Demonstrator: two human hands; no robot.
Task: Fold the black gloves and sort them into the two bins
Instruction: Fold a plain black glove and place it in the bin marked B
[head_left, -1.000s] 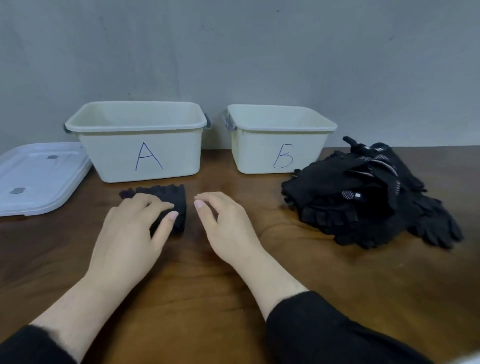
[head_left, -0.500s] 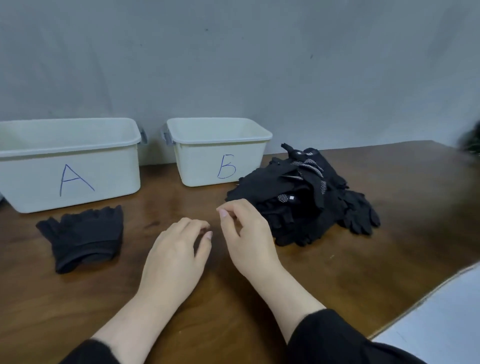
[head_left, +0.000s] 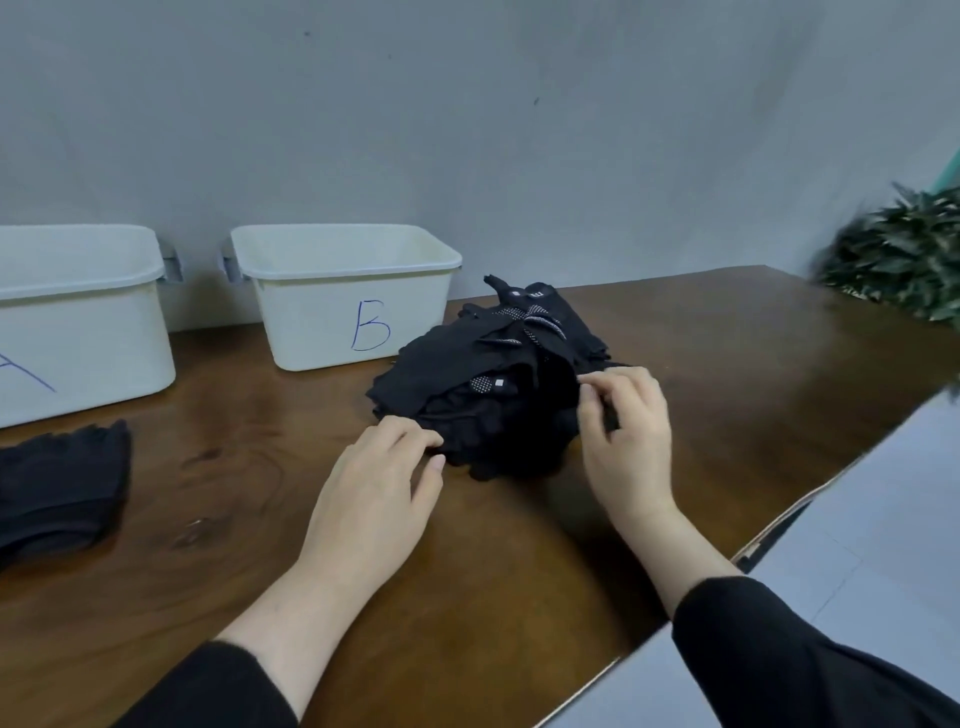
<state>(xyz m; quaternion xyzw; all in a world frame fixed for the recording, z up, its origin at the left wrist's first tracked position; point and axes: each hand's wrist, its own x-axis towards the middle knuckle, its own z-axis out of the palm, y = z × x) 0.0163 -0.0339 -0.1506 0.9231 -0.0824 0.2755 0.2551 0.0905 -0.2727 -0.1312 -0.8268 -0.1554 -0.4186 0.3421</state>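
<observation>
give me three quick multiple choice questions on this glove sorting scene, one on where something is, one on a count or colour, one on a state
1. Where is the pile of gloves?
A. inside bin B
B. on the table, right of bin B
C. on the floor

2. How many white bins show?
A. two
B. three
C. four

3. What is the right hand doing?
A. resting flat on the table
B. pinching black fabric at the pile's right side
C. holding a bin

Answers:
1 B: the pile sits on the wooden table beside bin B, which shows no gloves inside.
2 A: only bin A and bin B appear.
3 B: its fingers curl onto the fabric, while the left hand touches the pile's near edge.
</observation>
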